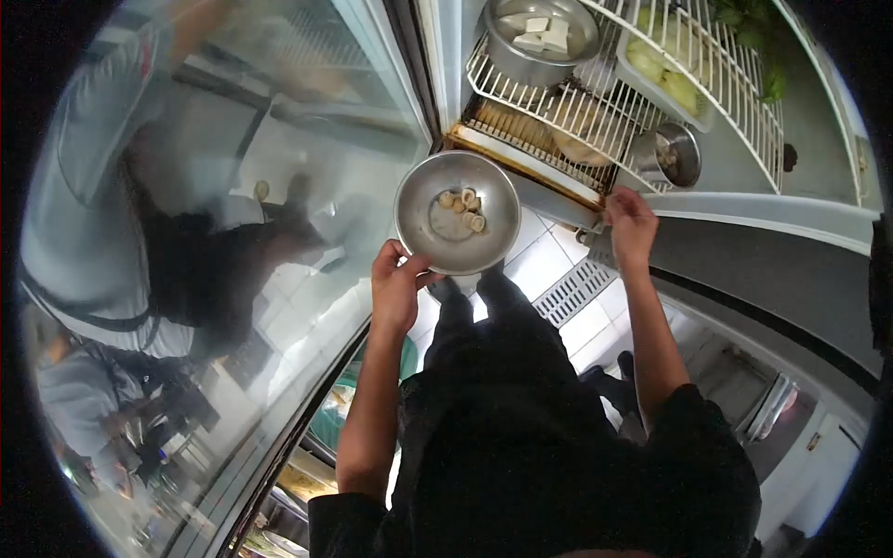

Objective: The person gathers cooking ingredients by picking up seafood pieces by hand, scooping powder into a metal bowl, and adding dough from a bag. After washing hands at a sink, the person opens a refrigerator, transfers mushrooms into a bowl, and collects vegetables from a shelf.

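Observation:
My left hand (pixel 398 286) grips the near rim of a round steel bowl (pixel 423 232), thumb over the edge. Several small pale, ring-like pieces of food (pixel 468 212) lie on its bottom, and the bowl is held over the floor in front of the open fridge. My right hand (pixel 633 223) is by the fridge's front edge, fingers curled together, with nothing showing in them. Just beyond it, a small steel pot (pixel 668 156) with bits of food inside sits tilted at the shelf's end.
White wire shelves (pixel 595 112) hold a steel pot (pixel 530 65) with white blocks and a clear tub (pixel 665 79) of pale green pieces. The glass door (pixel 307 186) stands open at left, showing people beyond or reflected. A floor grate (pixel 575 290) lies below.

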A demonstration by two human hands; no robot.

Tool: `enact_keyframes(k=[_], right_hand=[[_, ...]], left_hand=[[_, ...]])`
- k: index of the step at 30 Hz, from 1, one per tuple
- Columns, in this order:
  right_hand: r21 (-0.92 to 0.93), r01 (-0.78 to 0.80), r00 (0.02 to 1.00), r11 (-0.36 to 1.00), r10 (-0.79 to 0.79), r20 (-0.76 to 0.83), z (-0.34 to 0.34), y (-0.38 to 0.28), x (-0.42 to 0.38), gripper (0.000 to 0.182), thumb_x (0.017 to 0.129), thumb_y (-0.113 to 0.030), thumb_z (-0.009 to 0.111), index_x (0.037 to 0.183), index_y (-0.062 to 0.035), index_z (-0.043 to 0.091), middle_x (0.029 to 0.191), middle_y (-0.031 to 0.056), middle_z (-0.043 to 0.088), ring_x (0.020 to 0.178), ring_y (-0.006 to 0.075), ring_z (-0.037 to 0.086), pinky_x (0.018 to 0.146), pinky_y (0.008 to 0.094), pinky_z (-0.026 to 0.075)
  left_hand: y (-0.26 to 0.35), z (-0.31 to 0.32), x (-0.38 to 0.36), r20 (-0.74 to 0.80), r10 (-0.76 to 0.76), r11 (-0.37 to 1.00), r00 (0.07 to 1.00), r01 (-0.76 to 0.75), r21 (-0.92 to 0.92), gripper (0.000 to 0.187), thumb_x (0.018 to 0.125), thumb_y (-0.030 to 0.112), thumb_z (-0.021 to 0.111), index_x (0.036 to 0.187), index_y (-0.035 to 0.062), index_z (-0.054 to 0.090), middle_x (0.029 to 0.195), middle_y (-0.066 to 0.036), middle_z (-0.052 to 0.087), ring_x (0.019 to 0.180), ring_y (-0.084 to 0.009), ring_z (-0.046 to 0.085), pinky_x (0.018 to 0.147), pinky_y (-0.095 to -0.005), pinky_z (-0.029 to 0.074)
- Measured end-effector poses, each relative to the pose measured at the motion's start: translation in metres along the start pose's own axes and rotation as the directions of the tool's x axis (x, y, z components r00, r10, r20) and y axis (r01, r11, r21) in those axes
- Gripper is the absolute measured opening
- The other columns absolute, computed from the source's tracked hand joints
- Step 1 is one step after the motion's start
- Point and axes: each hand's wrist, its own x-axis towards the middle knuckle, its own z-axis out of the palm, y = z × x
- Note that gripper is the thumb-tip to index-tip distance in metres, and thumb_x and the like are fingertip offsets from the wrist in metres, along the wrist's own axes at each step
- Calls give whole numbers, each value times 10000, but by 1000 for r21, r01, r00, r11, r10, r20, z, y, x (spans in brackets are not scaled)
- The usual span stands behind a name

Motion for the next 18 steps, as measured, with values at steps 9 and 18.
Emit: enact_keyframes(k=[9,18], right_hand=[[37,-309,946,950,311,-89,18,112,87,141,808,-122,525,902,-30,576,713,62,524,532,137,433,486,325,383],[-672,-115,960,732,-93,-265,12,172,222,172,829,-177,524,919,-40,575,799,80,543,667,172,473,581,367,397]], left_hand=[[-17,-12,6,-113,-73,997,991,75,9,128,749,-43,537,785,48,454,821,-87,572,735,-198,602,641,-332,545],[-55,-7,23,-131,-123,989,984,132,64,137,739,-46,555,773,38,452,832,-100,561,730,-207,610,647,-330,553]])
